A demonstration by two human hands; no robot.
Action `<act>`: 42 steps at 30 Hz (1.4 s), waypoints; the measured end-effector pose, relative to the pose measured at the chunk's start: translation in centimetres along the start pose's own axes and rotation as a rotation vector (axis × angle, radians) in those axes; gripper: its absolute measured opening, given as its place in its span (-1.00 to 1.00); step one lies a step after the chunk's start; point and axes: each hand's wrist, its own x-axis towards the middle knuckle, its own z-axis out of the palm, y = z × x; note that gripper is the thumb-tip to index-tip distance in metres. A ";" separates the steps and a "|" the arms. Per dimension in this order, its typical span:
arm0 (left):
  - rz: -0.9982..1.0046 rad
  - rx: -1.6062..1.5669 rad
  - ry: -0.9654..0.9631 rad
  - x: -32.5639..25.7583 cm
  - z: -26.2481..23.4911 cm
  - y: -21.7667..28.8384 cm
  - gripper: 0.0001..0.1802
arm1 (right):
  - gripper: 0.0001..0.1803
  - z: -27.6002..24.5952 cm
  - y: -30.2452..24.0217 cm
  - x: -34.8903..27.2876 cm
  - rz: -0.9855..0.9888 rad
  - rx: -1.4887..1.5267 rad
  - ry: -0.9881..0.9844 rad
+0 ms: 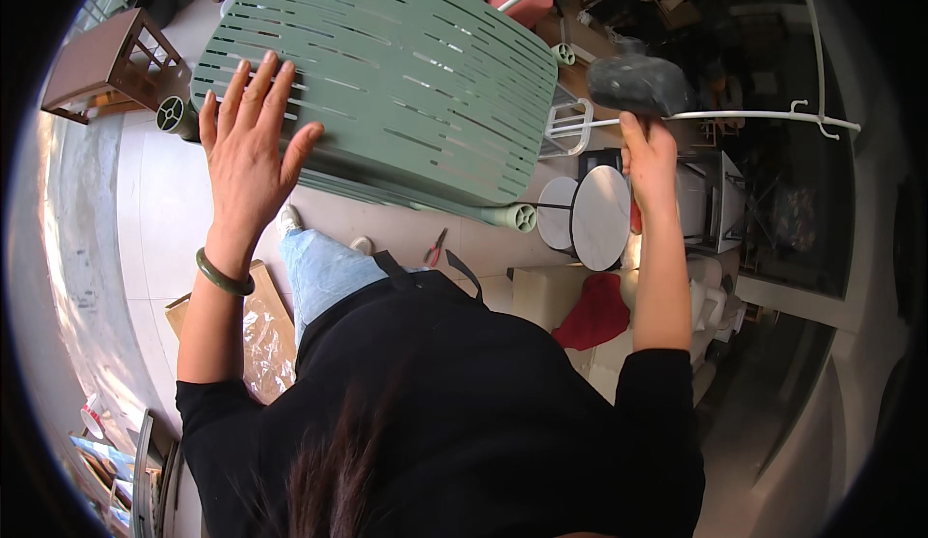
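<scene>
My left hand [247,137] lies flat with fingers spread on the left part of a green slotted plastic shelf panel [416,84]. Round sockets with spoked ends stick out at its corners, such as the near-right socket [522,216] and the left socket [174,116]. To the right of the panel, my right hand [652,156] is closed around the handle of a mallet and holds it raised. The dark mallet head [638,84] is slightly blurred, and a bit of red shows below my fist. Mallet and panel are apart.
Red-handled pliers [437,248] lie on the tiled floor below the panel. Two round-topped tables [600,217] and a white metal rack [744,114] stand to the right. A brown wooden table [92,62] is at far left, a cardboard box [268,335] by my left arm.
</scene>
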 end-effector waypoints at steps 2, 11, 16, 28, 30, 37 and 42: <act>0.026 -0.043 0.013 -0.2 0.1 -0.2 -0.28 | -0.66 0.4 1.0 3.8 0.173 -0.093 -0.083; 0.004 -0.016 -0.097 0.2 -0.9 -0.2 -0.19 | -0.43 2.3 3.9 9.3 0.007 -0.654 -0.023; -0.004 -0.044 -0.087 0.0 -0.7 -0.3 -0.19 | -0.44 2.5 3.4 9.5 -0.006 -0.556 0.173; 0.013 -0.137 -0.081 0.4 -1.2 -0.4 -0.22 | -0.34 2.7 3.8 10.6 -0.036 -0.778 0.044; 0.004 -0.178 -0.040 0.4 -1.2 -0.5 -0.23 | -0.38 3.0 4.3 10.2 -0.006 -0.593 0.199; 0.015 -0.246 -0.096 0.6 -1.4 -0.9 -0.23 | -0.42 3.9 1.0 9.6 -0.048 -0.819 0.029; 0.090 -0.449 -0.084 1.3 -2.5 -2.6 -0.32 | -0.62 10.3 -7.5 8.8 0.051 0.055 -0.153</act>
